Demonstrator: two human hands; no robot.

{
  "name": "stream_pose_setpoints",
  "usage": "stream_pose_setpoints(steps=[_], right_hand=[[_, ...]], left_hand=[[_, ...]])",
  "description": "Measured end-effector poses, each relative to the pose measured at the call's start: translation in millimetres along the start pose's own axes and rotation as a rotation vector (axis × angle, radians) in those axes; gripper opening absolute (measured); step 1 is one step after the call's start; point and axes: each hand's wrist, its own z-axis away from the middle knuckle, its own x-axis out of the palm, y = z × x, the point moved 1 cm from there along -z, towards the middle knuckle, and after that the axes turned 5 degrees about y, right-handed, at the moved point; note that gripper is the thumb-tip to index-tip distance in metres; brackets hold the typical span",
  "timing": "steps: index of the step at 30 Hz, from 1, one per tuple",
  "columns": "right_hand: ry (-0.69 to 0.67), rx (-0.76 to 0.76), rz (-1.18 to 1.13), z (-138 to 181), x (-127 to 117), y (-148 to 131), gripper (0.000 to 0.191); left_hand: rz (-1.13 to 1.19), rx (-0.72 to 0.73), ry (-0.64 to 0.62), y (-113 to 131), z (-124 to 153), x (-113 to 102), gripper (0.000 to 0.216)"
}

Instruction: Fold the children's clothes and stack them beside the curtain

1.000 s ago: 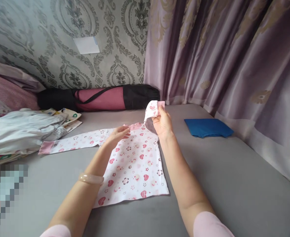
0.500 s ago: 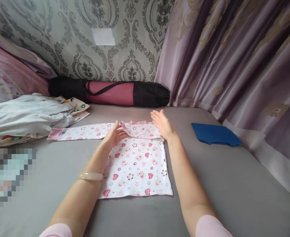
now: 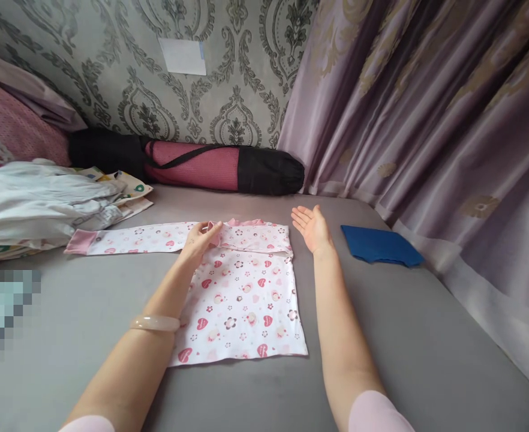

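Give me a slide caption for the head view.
Left hand at the folded-over sleeve's cuff, right hand open between the shirt and blue cloth.

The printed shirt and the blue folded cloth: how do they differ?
The printed shirt has hearts and flowers on white; the blue folded cloth looks plain. The shirt lies mostly spread, one sleeve outstretched; the cloth is folded compactly. The shirt looks larger than the cloth. Both rest on the gray sheet.
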Motion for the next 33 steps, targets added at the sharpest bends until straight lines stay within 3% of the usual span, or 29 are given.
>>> stream_pose_setpoints(steps=[3,6,11,15,18,20,22,28,33], right_hand=[[-0.006,-0.015,0.144,-2.8,6.4,15.5,0.046],[-0.024,-0.117,0.429,-4.1,12.7,31.4,0.033],[-0.155,-0.331,1.014,2.0,23.4,52.8,0.042],[-0.289,-0.47,1.317,15.8,34.0,64.6,0.051],[-0.359,-0.472,1.459,28.3,44.0,71.3,0.058],[-0.402,-0.468,1.496,36.1,50.6,75.8,0.061],[-0.437,-0.452,1.519,42.1,55.5,80.7,0.065],[-0.441,-0.381,1.572,46.1,59.2,91.3,0.072],[-0.245,-0.313,1.595,42.8,55.0,92.2,0.077]], left_hand=[[0.007,0.094,0.004,-4.8,-3.3,-1.0,0.052],[0.052,0.173,-0.018,-8.6,-7.2,-3.0,0.051],[-0.098,0.241,-0.028,-16.2,-16.0,-6.9,0.057],[-0.446,0.582,0.119,-11.9,-14.3,-6.2,0.058],[-0.733,0.778,-0.046,-8.2,-1.9,3.3,0.049],[-0.891,0.782,-0.226,-10.2,9.0,12.2,0.048],[-1.022,0.752,-0.325,-15.0,18.4,20.0,0.049],[-1.244,0.635,-0.279,-26.1,24.5,26.7,0.054],[-1.277,0.585,-0.266,-24.2,24.5,25.6,0.055]])
